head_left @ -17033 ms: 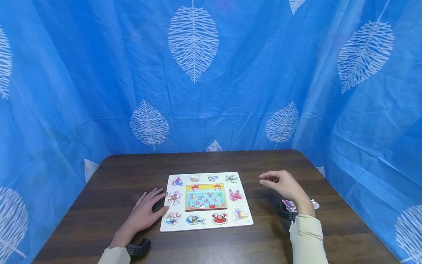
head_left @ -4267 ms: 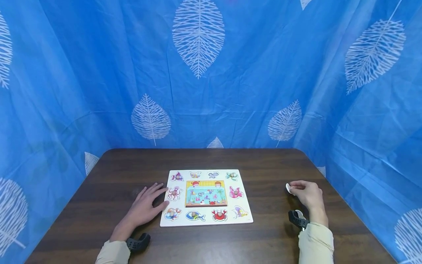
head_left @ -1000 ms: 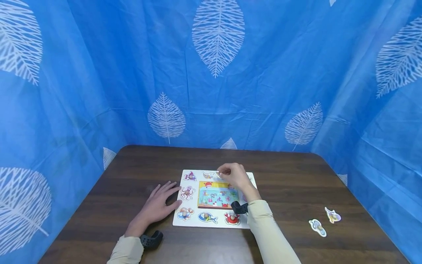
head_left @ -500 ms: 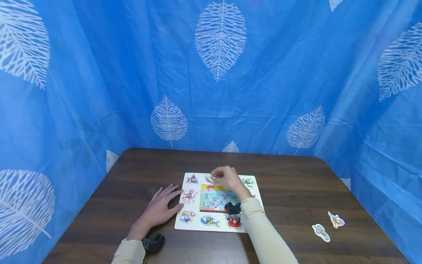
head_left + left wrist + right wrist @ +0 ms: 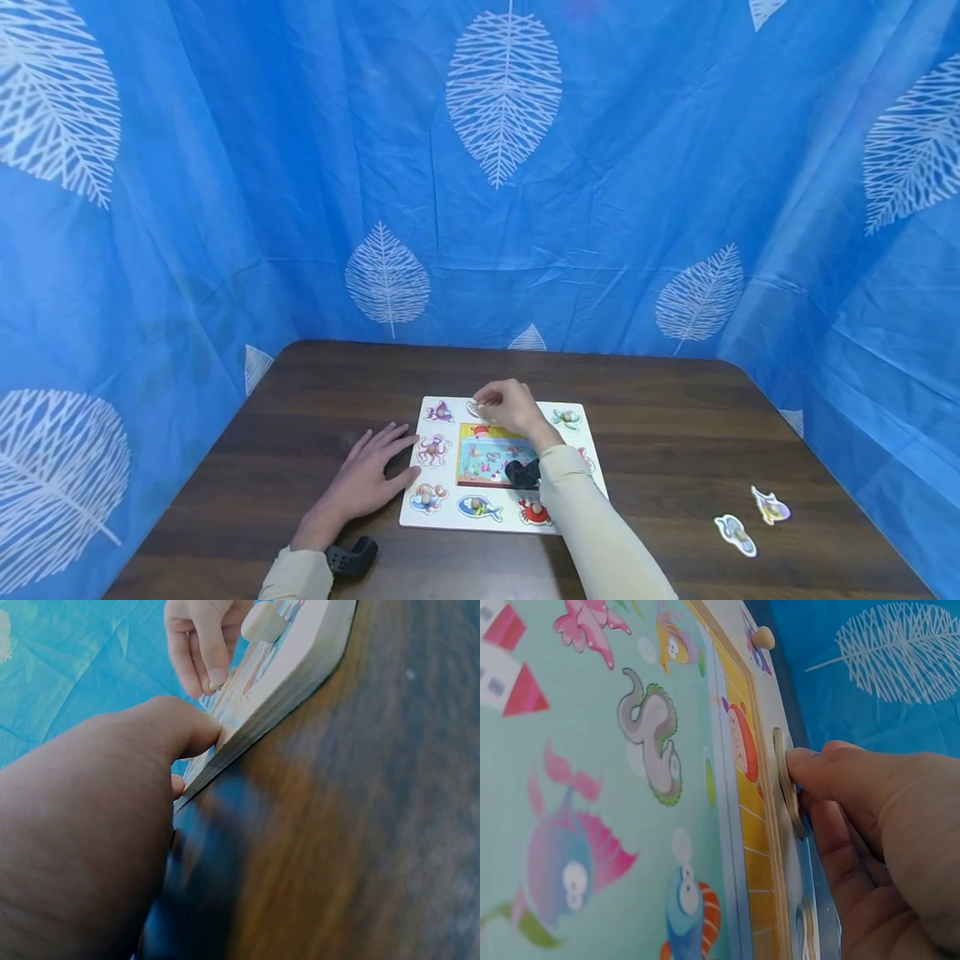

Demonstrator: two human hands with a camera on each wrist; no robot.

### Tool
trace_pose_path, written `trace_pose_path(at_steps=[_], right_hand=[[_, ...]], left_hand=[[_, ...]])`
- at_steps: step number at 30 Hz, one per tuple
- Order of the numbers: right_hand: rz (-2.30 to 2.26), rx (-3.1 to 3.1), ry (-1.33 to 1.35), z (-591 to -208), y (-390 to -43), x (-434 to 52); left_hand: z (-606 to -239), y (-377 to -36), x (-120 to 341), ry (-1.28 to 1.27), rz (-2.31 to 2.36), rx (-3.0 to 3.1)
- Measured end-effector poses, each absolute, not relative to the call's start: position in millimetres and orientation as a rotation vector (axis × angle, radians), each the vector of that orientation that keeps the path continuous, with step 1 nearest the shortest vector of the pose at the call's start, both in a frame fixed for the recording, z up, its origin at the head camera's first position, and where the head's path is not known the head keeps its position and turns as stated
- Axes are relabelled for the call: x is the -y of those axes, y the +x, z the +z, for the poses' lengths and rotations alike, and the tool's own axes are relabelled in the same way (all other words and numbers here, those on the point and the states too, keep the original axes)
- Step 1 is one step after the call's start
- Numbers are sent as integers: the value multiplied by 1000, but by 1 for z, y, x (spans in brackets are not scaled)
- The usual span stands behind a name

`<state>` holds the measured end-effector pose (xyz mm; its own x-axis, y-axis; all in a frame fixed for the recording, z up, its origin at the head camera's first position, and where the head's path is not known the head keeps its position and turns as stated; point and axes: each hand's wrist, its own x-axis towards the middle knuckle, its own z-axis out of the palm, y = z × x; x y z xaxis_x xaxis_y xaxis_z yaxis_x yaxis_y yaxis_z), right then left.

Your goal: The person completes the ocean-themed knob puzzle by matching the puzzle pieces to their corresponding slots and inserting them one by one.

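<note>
Since half a second ago the right hand (image 5: pixel 512 407) has shifted slightly left along the far row of the puzzle board (image 5: pixel 450 521), pinching a thin, flat puzzle piece (image 5: pixel 787 791) just above the board. The hand hides its picture. The left hand (image 5: pixel 369 482) lies spread flat, fingertips against the board's left edge.

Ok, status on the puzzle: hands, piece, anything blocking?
Right hand pinches a puzzle piece at the board's far row. Left hand flat against board's left edge. Two loose pieces lie off right, nothing blocking.
</note>
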<state>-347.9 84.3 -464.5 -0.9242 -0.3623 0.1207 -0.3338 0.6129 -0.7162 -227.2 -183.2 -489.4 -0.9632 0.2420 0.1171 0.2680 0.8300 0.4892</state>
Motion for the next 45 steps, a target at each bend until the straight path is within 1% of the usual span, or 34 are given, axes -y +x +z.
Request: trace_pose_path(at_steps=[31, 39, 45], right_hand=[[-1130, -2870, -481, -462, -343, -70], [-1159, -2844, -569, -457, -334, -82], [-1162, -2908, -557, -450, -327, -97]], left_hand=[[-490, -227, 181, -415, -805, 2952], [-488, -227, 182, -413, -815, 2954], [-489, -227, 182, -426, -819, 2947]])
